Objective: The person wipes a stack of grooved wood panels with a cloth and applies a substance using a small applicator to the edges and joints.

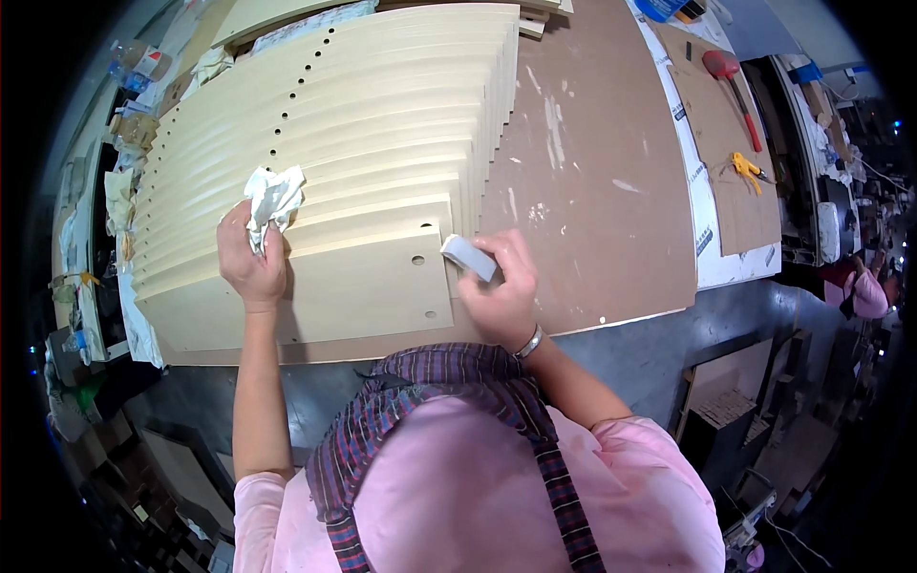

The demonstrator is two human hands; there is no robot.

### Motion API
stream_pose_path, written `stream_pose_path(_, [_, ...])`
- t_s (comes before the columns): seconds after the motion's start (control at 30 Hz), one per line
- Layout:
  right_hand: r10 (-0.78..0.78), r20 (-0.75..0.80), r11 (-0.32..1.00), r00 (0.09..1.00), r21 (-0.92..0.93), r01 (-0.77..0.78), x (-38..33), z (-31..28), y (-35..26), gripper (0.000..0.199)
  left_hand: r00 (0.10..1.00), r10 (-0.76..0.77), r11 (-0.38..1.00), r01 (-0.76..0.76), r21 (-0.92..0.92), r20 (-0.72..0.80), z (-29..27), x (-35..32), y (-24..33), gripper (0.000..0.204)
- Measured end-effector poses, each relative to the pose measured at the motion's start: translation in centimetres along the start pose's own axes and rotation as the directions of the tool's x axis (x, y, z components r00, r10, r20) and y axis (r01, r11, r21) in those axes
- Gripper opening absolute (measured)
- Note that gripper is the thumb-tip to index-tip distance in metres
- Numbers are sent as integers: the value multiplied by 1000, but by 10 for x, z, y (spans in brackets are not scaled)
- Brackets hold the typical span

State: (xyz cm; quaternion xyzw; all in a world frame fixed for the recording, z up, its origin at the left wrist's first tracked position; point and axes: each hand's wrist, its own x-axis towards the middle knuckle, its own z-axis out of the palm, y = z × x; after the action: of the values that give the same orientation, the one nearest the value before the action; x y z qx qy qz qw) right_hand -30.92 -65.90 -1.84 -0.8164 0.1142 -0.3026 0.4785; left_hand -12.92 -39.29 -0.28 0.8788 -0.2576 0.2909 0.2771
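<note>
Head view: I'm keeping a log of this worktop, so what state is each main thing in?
Left grip: closed on the cloth
Cloth: crumpled, held
Right grip: closed on the block
Block: held, tilted, by the front panel's right end
Panels: overlapping in a stepped row
Board: streaked with pale marks
Mallet: lying on cardboard
Air gun: lying on cardboard

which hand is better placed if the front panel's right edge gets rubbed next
Probably the right hand: it holds the grey block close beside the right edge of the front panel. The left hand is farther left, holding a crumpled white wipe.
</note>
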Motion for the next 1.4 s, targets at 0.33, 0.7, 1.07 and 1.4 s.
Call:
stream_pose_path(0.33, [-95, 15, 993, 995, -75, 95, 10, -12, -5, 37, 1000, 13, 1000, -13, -4, 4, -1, 0, -1, 36])
stream_pose_path(0.7, [-395, 344, 886, 852, -103, 452, 45, 42, -42, 39, 1000, 14, 999, -15, -44, -20, 1, 4, 0, 37])
stream_pose_path(1.07, [-318, 291, 901, 902, -204, 383, 55, -7, -38, 33, 1000, 2, 1000, -2, -20, -19, -3, 3, 3, 37])
stream_pose_path(1.4, [-310, 247, 901, 918, -232, 366, 54, -14, -32, 34, 1000, -8, 1000, 8, 2, -20, -2, 1, 3, 39])
